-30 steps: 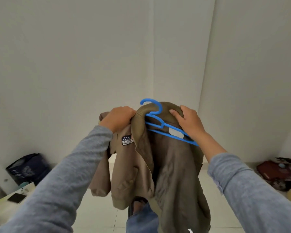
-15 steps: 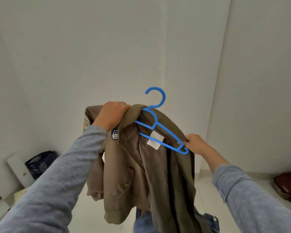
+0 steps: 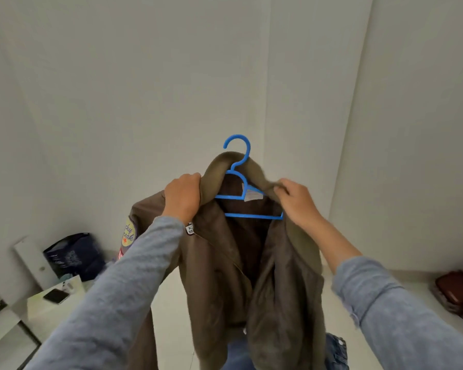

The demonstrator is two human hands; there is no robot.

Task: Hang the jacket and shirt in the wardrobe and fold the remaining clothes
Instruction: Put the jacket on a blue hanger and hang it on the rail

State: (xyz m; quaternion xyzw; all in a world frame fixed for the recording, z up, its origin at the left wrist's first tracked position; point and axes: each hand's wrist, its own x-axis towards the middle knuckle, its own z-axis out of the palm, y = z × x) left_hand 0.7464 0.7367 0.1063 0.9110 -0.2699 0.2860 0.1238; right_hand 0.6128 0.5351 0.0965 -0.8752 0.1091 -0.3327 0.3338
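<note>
A brown jacket (image 3: 225,265) with sleeve patches hangs in front of me on a blue plastic hanger (image 3: 241,180), whose hook stands above the collar. My left hand (image 3: 183,197) grips the jacket's left shoulder beside the collar. My right hand (image 3: 296,200) pinches the collar fabric on the right side, just above the hanger's right end. Blue denim (image 3: 334,348) shows below the jacket's hem. No wardrobe or shirt is in view.
White walls meet in a corner behind the jacket. At lower left stand a dark blue bag (image 3: 74,256) and a low white table (image 3: 38,313) with a black phone (image 3: 56,295). A dark red bundle (image 3: 457,289) lies on the floor at right.
My right hand has moved up from the hanger's right end to the collar and pulled the jacket's right side over the hanger. The hanger now sits level inside the jacket.
</note>
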